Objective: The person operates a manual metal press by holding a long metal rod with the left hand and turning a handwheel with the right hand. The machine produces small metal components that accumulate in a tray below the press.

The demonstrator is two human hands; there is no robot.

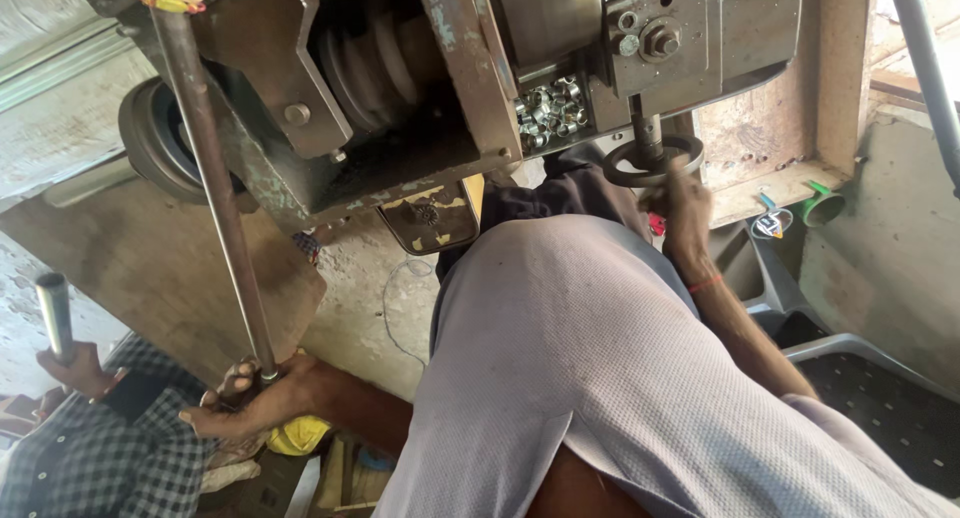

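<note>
My left hand [250, 400] is closed around the near end of a long steel rod [215, 188] that runs up into the lathe-like machine [420, 128]. My right hand [688, 218] grips the rim of a small dark handwheel [640, 164] on a shaft under the machine's carriage block [660, 38]. My grey shirt [580, 378] fills the middle of the view and hides what lies below it.
A co-worker in a checked shirt [90, 458] at lower left holds a short metal pipe [55, 313]. Several small shiny metal rings [548, 108] lie in the machine. A green cup [825, 208], a dark plastic chair [880, 398] and a belt pulley [155, 138] are nearby.
</note>
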